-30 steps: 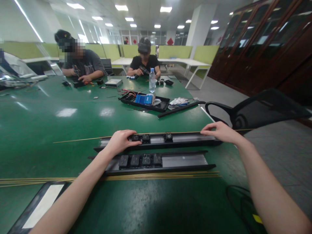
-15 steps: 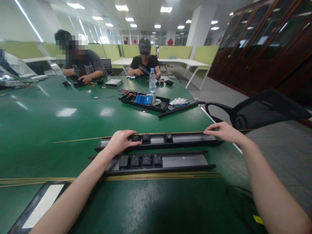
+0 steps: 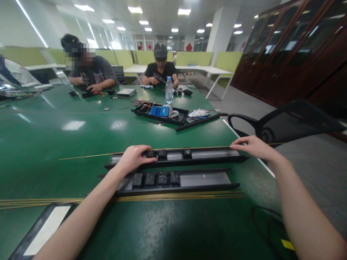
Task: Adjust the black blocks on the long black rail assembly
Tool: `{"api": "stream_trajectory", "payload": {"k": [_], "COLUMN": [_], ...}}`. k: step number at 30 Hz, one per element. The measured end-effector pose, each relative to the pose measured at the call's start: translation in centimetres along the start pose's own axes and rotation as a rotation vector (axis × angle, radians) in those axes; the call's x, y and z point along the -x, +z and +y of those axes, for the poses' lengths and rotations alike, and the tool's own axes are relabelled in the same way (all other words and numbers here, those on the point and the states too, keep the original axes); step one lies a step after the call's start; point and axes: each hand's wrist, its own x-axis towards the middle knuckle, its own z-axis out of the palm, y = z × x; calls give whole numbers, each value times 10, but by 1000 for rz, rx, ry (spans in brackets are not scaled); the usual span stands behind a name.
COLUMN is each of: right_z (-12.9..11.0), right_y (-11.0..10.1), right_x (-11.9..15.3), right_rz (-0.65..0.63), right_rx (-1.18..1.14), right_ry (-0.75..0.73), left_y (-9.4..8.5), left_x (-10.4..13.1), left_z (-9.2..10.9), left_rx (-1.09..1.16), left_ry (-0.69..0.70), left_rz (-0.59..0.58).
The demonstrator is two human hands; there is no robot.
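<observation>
A long black channel with a grey inner face [image 3: 175, 155] lies across the table, small black square blocks [image 3: 187, 153] set in it. My left hand [image 3: 135, 154] grips across its left part, fingers at the far edge and thumb on the near side. Along that far edge runs a thin brass-coloured rod [image 3: 86, 156], sticking out past both ends. Thumb and fingertips of my right hand [image 3: 245, 145] pinch the rod near the channel's right end. Closer to me lies a second black channel [image 3: 206, 178] with several black blocks in a row.
Several brass-coloured rods [image 3: 189, 195] lie in front. A black panel with a white strip [image 3: 47, 229] is at lower left. Beyond are a black tray [image 3: 180, 115], a water bottle [image 3: 168, 92] and cloth gloves [image 3: 199, 115]. Two people work across the table; a chair [image 3: 298, 117] stands right.
My right hand has slid slightly to the right along the rod. My left hand stays on the channel, and both channels lie as before.
</observation>
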Motion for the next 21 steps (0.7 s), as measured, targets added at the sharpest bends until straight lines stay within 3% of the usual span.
{"api": "stream_trajectory", "payload": {"k": [8,21], "right_z": [2,-11], "right_y": [-6,16], "right_x": [-2,-11], "right_rz": [212,253], "right_rx": [122,262], "right_ry": [59,-92], "left_y": [-2,-4], "left_x": [1,1], "left_z": [3,7], "left_rx": [-45,-74], "left_ry": [-14,-23], "left_rz": [2,-8]}}
